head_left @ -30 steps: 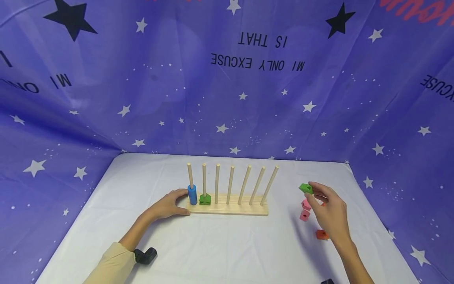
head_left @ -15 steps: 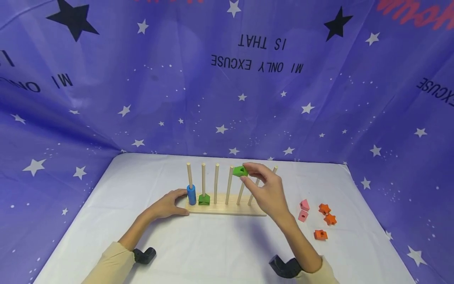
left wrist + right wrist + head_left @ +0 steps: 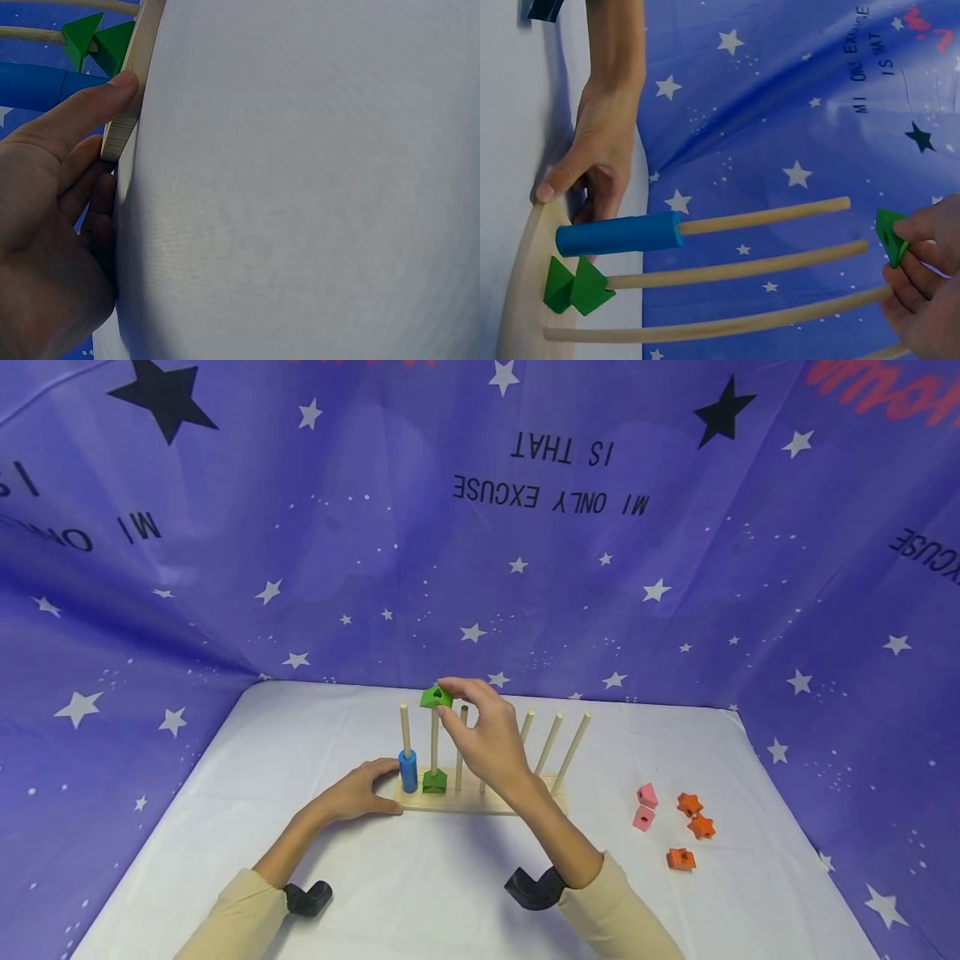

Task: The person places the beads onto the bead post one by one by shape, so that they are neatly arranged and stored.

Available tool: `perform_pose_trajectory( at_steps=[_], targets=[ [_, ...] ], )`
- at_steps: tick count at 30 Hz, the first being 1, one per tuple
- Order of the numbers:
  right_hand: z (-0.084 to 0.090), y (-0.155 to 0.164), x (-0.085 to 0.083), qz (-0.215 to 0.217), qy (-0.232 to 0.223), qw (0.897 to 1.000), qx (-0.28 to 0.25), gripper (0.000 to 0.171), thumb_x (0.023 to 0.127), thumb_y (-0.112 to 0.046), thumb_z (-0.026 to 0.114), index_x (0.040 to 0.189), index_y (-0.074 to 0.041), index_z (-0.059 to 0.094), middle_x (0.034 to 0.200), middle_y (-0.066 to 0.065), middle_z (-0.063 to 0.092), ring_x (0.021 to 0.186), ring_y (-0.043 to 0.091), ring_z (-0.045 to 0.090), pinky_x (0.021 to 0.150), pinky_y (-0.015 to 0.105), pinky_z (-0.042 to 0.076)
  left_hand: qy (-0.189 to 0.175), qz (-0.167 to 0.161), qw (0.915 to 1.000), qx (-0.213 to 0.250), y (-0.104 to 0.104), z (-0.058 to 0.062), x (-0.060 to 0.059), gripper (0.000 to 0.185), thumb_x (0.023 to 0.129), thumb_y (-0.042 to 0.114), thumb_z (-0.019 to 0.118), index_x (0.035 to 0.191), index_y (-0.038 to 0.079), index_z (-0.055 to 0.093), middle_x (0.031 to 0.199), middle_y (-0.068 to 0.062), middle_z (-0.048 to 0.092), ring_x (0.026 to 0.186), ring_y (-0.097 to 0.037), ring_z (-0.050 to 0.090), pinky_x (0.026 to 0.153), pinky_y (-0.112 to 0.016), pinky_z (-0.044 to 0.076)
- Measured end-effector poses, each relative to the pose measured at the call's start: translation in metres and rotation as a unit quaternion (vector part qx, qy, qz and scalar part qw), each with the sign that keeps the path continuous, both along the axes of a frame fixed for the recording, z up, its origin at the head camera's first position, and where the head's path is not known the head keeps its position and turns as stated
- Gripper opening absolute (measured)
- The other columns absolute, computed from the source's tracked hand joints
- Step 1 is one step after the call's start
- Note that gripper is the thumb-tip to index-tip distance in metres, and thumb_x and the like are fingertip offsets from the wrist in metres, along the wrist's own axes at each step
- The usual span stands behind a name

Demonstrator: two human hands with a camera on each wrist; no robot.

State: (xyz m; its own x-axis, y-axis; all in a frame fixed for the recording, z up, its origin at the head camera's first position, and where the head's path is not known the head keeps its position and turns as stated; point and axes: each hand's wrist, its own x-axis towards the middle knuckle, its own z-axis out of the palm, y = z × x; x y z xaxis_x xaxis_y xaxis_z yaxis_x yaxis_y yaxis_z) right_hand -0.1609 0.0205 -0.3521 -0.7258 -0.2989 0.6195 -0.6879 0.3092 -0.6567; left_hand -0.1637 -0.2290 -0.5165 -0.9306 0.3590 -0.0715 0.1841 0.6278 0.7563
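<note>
Green block (image 3: 436, 697), blue cylinder (image 3: 408, 771), purple star-patterned backdrop (image 3: 300, 568).

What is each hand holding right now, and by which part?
The right hand pinches a green triangular wooden block by its right-hand edge, at the top of the second peg. The left hand grasps nothing; its thumb presses the wooden peg base at its left end.

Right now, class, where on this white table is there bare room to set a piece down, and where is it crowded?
Bare: the table in front of the peg board, between the two forearms, and the strip behind the pegs. Crowded: the right side, with pink blocks and orange stars, and the board's left end, where the left hand rests.
</note>
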Motion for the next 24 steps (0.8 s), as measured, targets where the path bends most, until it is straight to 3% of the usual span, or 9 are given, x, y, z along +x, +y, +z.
perform_pose_trajectory(
  at_steps=[13, 19, 24],
  targets=[
    [-0.020, -0.009, 0.001, -0.032, -0.010, 0.999, 0.006, 0.029, 0.090, -0.003, 0.070, 0.120, -0.002, 0.068, 0.106, 0.006, 0.068, 0.094, 0.021, 0.060, 0.082, 0.035, 0.053, 0.001, 0.002, 1.0000, -0.005, 0.000, -0.002, 0.000, 0.085, 0.078, 0.031, 0.086, 0.144, -0.007, 0.046, 0.147, -0.027, 0.044, 0.137, -0.048, 0.036, 0.113, -0.062, 0.027],
    [-0.048, -0.012, 0.002, -0.019, -0.023, 0.999, -0.037, 0.041, 0.093, -0.003, 0.068, 0.132, -0.004, 0.056, 0.113, 0.009, 0.067, 0.102, 0.022, 0.063, 0.091, 0.039, 0.055, -0.004, 0.001, 1.0000, -0.006, 0.000, 0.000, 0.002, 0.086, 0.079, 0.032, 0.085, 0.144, -0.007, 0.045, 0.147, -0.028, 0.043, 0.138, -0.049, 0.035, 0.113, -0.062, 0.026],
    [-0.076, -0.013, 0.002, 0.001, -0.065, 0.994, -0.087, 0.048, 0.094, -0.002, 0.067, 0.138, -0.006, 0.047, 0.116, 0.010, 0.066, 0.114, 0.027, 0.063, 0.103, 0.043, 0.048, -0.005, 0.000, 1.0000, -0.005, 0.001, 0.001, 0.001, 0.086, 0.079, 0.033, 0.084, 0.145, -0.007, 0.045, 0.148, -0.028, 0.042, 0.138, -0.049, 0.034, 0.113, -0.063, 0.026]
  ],
)
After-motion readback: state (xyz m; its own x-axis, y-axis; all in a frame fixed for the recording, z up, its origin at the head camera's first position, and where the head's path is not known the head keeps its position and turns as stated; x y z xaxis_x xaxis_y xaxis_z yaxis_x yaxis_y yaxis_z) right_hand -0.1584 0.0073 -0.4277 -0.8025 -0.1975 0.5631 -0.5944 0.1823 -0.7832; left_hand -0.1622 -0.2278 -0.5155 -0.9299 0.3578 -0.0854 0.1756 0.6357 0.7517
